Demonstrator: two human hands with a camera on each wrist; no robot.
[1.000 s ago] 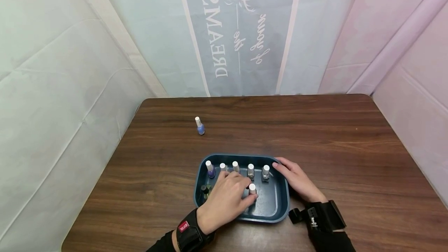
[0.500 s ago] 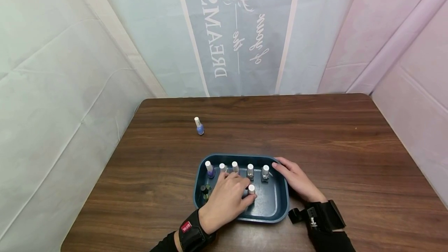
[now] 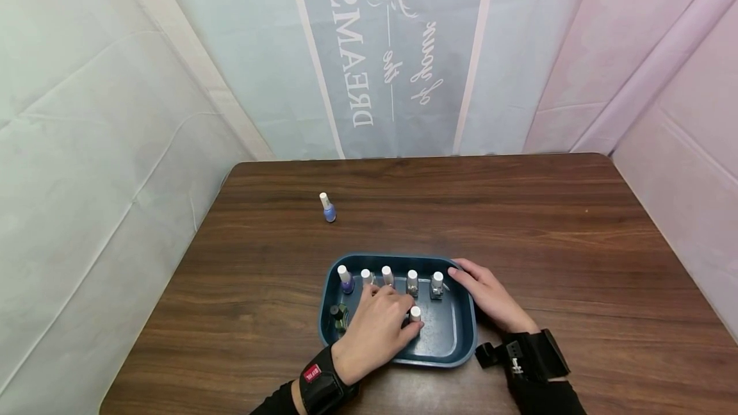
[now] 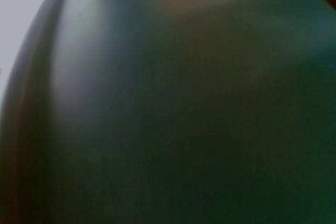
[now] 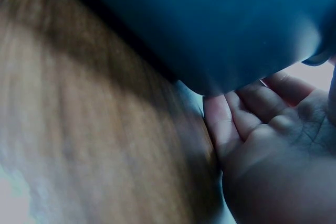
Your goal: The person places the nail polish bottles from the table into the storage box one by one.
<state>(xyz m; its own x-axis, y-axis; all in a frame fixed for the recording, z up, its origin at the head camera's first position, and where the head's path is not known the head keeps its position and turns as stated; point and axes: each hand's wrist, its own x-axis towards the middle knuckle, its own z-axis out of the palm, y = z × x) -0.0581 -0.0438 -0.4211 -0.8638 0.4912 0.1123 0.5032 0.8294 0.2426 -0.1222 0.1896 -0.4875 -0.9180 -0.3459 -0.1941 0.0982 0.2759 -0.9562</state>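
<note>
A dark blue tray (image 3: 444, 344) holds several nail polish bottles, with a row of white caps along its far side. My left hand (image 3: 375, 325) reaches over the tray and pinches a white-capped nail polish bottle (image 3: 415, 314) between thumb and index finger; the bottle's lower part is hidden. At the tray's far right corner my right hand (image 3: 490, 296) grips the rim, thumb on top and fingers against the outer wall. The right wrist view shows those fingers (image 5: 252, 100) touching the tray's outside. The left wrist view is dark and blurred, mostly tray surface.
A blue nail polish bottle (image 3: 328, 208) with a white cap stands alone on the wooden table (image 3: 548, 223), beyond the tray. A dark-capped bottle (image 3: 337, 314) is at the tray's left, beside a purple one (image 3: 346, 282). Fabric curtains (image 3: 242, 50) surround the table.
My left wrist has shifted slightly to the right, and the pinched bottle's cap sits a touch lower in view. The right hand and tray have stayed put.
</note>
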